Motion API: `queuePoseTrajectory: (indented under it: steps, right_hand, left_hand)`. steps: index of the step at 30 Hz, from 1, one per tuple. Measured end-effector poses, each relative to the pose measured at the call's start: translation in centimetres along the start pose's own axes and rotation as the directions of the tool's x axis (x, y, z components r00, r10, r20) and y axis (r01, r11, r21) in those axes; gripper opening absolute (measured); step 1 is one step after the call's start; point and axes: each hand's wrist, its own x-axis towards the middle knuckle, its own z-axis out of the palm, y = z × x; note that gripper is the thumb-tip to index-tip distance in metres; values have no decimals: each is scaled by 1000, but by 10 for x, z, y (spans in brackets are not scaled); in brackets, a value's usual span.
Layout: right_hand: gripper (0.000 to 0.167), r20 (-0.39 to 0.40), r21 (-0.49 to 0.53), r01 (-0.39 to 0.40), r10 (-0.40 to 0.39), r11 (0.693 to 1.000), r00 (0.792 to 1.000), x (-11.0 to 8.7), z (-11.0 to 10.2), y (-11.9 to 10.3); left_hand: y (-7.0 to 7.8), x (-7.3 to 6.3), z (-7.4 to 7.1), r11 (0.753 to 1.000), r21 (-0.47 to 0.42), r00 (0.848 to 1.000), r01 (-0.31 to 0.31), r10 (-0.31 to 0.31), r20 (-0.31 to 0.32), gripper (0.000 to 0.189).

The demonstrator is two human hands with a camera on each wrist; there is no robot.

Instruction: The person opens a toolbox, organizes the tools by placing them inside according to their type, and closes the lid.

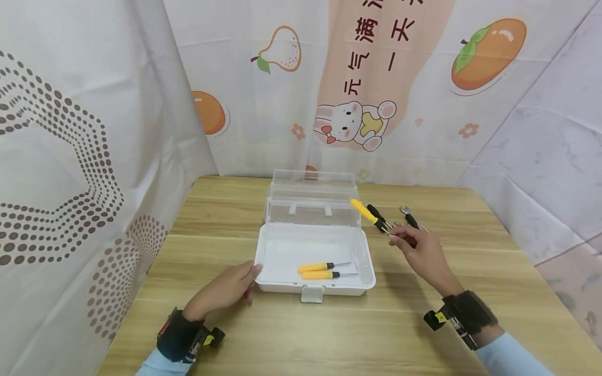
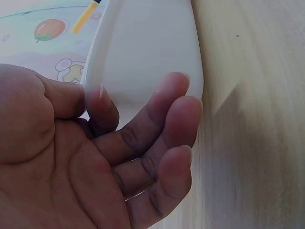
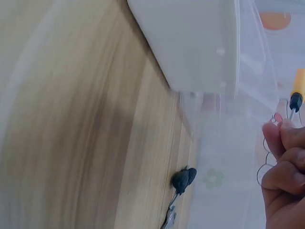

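My right hand (image 1: 420, 251) pinches a yellow-handled screwdriver (image 1: 363, 211) by its metal shaft, its handle pointing up and left, above the table right of the box. At the near left corner of the white toolbox (image 1: 282, 245), my left hand (image 1: 229, 288) grips the rim, thumb over the edge and fingers along the outside wall. Two yellow screwdrivers (image 1: 316, 267) lie side by side inside the box, shafts to the right. In the left wrist view, the left hand (image 2: 138, 138) has thumb and forefinger at the rim. The right wrist view shows the right hand (image 3: 286, 167) at the shaft.
The box's clear lid (image 1: 310, 198) stands raised at the back. Black-handled tools (image 1: 376, 212) and a wrench with a black handle (image 1: 410, 216) lie on the wooden table (image 1: 226, 219) behind my right hand. A printed curtain (image 1: 263, 130) hangs along the far edge.
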Motion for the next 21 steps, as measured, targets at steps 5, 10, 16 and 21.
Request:
queuePoseTrajectory:
  steps: [5,10,16,21]
  right_hand:
    - [10,8,9,63,-63,998,998,-7,5,-5]
    - [13,38,7,83,-83,997,996,-10,11,-9]
    - [16,48,-19,115,-114,993,992,-11,17,-13]
    - [17,48,-20,110,-109,994,993,-12,20,-15]
  left_hand:
    - [-1,1,1,1000,7,1000,7,-7,2,49]
    - [0,0,1,1000,-1,1000,9,-9,-2,48]
    - [1,-1,1,1000,-9,1000,10,-10,-4,48]
    - [0,0,1,1000,-15,1000,9,-9,-1,50]
